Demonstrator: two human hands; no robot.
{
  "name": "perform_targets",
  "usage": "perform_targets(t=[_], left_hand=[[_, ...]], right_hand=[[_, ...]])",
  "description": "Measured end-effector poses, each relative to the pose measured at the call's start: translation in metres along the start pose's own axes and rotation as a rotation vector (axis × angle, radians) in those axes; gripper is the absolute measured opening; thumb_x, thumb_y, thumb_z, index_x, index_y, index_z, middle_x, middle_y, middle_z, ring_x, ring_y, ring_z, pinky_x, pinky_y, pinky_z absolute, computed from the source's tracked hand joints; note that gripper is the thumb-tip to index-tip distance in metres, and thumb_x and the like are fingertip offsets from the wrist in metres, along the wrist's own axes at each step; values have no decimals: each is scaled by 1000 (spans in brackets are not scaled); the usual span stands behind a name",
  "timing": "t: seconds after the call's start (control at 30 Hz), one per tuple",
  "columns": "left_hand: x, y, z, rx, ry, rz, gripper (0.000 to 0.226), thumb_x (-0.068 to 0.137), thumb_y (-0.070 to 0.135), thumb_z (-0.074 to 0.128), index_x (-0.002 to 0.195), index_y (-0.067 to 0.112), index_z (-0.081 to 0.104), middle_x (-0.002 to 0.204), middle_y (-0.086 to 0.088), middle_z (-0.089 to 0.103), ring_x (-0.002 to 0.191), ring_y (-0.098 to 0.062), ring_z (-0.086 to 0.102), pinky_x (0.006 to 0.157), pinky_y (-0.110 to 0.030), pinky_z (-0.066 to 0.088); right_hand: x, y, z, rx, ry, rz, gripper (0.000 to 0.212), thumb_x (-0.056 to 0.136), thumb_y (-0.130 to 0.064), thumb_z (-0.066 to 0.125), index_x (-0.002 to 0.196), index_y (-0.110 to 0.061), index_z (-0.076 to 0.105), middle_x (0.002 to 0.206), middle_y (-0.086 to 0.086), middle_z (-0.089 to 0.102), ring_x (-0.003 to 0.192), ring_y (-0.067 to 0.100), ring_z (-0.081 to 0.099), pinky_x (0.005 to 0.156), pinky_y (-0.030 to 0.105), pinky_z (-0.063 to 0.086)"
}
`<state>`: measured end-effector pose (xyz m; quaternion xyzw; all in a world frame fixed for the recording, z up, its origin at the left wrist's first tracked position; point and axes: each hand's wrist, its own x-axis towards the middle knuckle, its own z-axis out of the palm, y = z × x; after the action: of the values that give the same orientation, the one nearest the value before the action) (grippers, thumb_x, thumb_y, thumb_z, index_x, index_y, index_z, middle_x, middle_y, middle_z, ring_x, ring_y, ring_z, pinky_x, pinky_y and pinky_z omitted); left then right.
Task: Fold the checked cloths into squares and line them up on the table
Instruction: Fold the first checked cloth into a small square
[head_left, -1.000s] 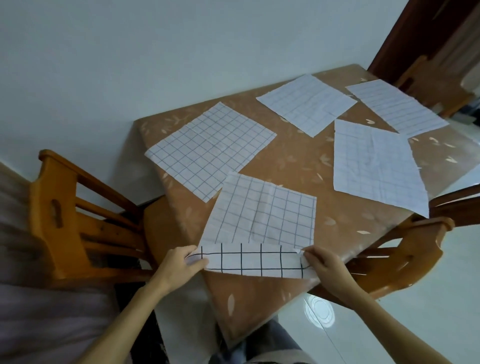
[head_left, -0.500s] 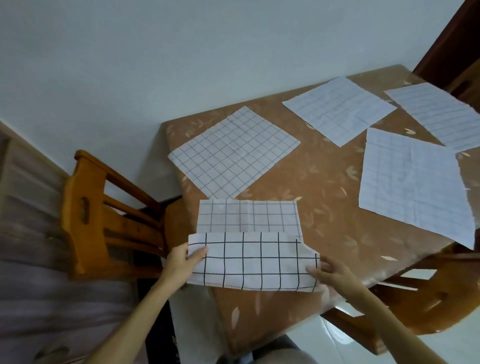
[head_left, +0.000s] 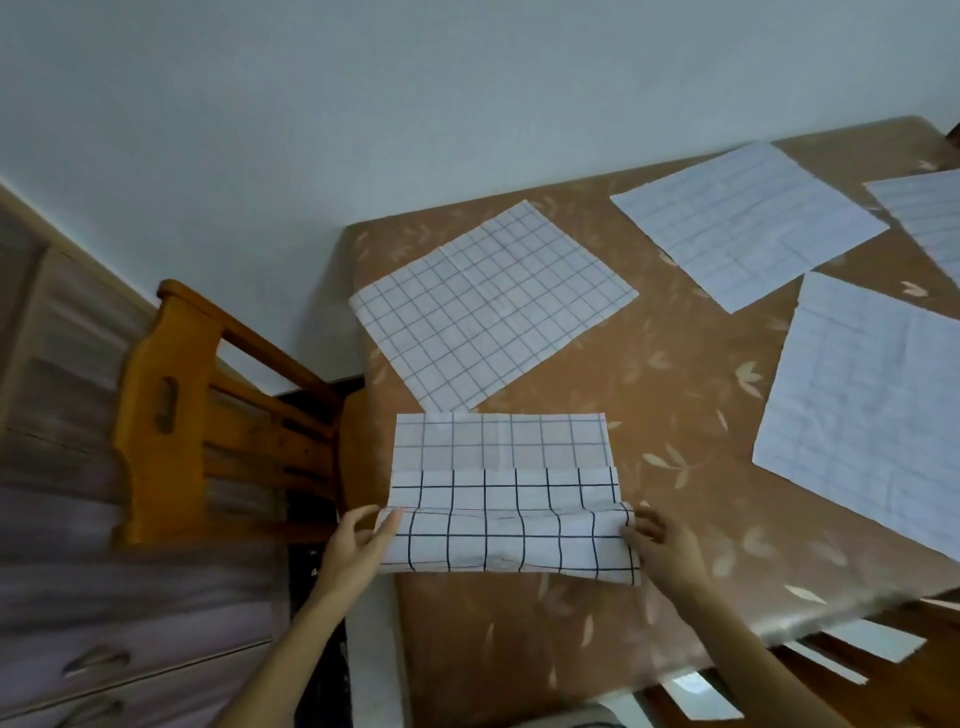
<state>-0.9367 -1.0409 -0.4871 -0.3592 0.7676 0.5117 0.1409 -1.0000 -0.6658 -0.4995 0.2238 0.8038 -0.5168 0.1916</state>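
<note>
Five checked cloths on one tabletop: what stands furthest left? (Desk)

Pale drawers (head_left: 78, 649) at the frame's edge, then a wooden chair (head_left: 171, 410) drawn up beside the brown, leaf-patterned tabletop (head_left: 675, 374). (Photographer)

And the hands? (Desk)

The left hand (head_left: 358, 548) pinches the left end of the half-folded cloth (head_left: 506, 540), fingers and thumb closed on the raised fold. The right hand (head_left: 660, 551) grips the right end of the same fold, fingers curled onto it. That cloth lies near the tabletop's near left corner, its bold-lined face turned up over the fainter one. (Photographer)

The other four? (Desk)

All lie flat and unfolded. The second cloth (head_left: 488, 306) lies skewed just behind the half-folded one, its near corner meeting that cloth's far edge. Further right, toward the wall, lies the third cloth (head_left: 748, 223). The fourth cloth (head_left: 872, 405) lies nearer the camera and runs out of frame. The fifth cloth (head_left: 930, 213) is cut by the right edge. (Photographer)
</note>
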Motion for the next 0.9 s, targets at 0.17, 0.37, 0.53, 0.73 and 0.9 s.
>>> perform_targets(t=[0.17, 0.37, 0.53, 0.73, 0.9], left_hand=[[-10, -20, 4, -15, -129, -10, 58, 79, 42, 78, 130, 30, 53, 124, 0, 57, 113, -18, 56, 81, -25, 49], [-9, -15, 12, -51, -11, 49, 38, 85, 18, 76, 115, 33, 57, 115, 0, 62, 108, -19, 62, 69, -16, 51], [-3, -1, 17, -65, -65, 101, 53, 87, 7, 73, 130, 31, 54, 127, 14, 52, 116, 6, 49, 91, -19, 48], [7, 23, 19, -116, -45, 217, 57, 87, 2, 71, 134, 29, 56, 136, 24, 46, 121, 20, 39, 102, -17, 40], [14, 16, 20, -16, -9, 294, 49, 90, 7, 69, 133, 29, 58, 142, 18, 48, 132, 0, 45, 99, -13, 45]], right_hand=[[22, -8, 0, 46, 9, -61, 25, 89, -11, 70, 113, -11, 65, 93, 0, 73, 87, 15, 69, 70, 29, 53], [38, -7, -1, 200, -88, 15, 36, 86, -38, 72, 117, -22, 65, 109, 4, 72, 97, 22, 70, 78, 40, 58], [40, 2, -2, 170, -230, 64, 62, 65, -58, 79, 115, -24, 65, 108, -1, 72, 98, 19, 70, 89, 44, 57], [56, -29, 2, 357, -285, -43, 69, 70, -18, 81, 133, -33, 57, 126, 1, 66, 108, 26, 67, 89, 48, 56], [70, -32, 7, 383, -296, -25, 85, 80, 6, 69, 148, -36, 38, 132, -3, 62, 111, 23, 66, 91, 47, 56]])
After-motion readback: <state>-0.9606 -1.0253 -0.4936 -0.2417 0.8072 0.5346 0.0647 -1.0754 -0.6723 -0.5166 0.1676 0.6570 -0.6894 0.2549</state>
